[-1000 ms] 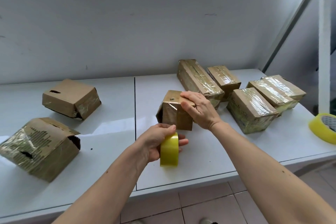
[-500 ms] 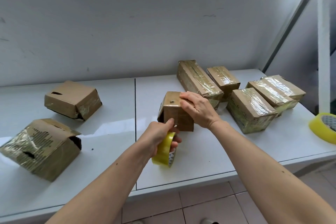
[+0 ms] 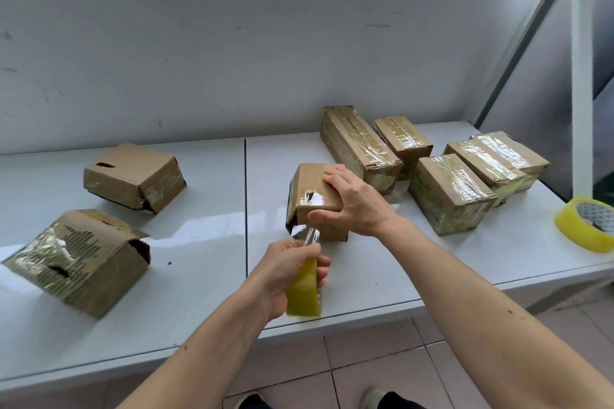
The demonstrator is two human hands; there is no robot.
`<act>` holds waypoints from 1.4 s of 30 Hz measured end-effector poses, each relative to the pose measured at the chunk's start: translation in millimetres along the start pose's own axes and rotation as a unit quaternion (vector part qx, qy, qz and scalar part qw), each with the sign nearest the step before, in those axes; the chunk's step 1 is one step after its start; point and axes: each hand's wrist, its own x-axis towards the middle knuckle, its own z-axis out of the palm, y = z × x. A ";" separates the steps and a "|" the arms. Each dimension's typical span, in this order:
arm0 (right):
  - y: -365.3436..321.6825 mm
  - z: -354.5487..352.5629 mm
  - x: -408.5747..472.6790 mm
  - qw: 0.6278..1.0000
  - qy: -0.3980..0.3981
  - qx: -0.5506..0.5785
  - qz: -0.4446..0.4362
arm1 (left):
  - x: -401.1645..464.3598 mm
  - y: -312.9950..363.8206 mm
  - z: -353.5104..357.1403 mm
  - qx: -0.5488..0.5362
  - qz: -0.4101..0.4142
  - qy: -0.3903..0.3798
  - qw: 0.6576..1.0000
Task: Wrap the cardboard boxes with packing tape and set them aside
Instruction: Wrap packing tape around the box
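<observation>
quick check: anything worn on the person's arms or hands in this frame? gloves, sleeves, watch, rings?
Nothing worn that shows. Left hand and right hand are bare: no gloves, no rings visible. Both forearms are uncovered up to the frame edge, with no sleeve, watch or wristband in view. A few small dark marks dot both forearms.

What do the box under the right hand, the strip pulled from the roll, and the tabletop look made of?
Box: brown cardboard, matte, with creased edges. Strip: clear glossy plastic film, catching glare; the roll looks yellow. Tabletop: smooth white, reflective, likely laminate or painted metal.
</observation>
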 end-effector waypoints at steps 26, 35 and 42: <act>34.6 -12.4 -84.2 0.967 0.178 0.055 0.173 | 3.1 -3.0 2.0 -0.020 -0.027 -0.040 0.999; -26.0 -13.7 -80.1 0.976 0.163 -0.132 -0.059 | 3.2 -6.5 1.2 -0.011 0.006 -0.021 1.000; -24.6 -16.4 -71.1 0.971 0.125 -0.182 -0.091 | 6.2 -5.1 2.7 -0.006 0.010 -0.023 1.000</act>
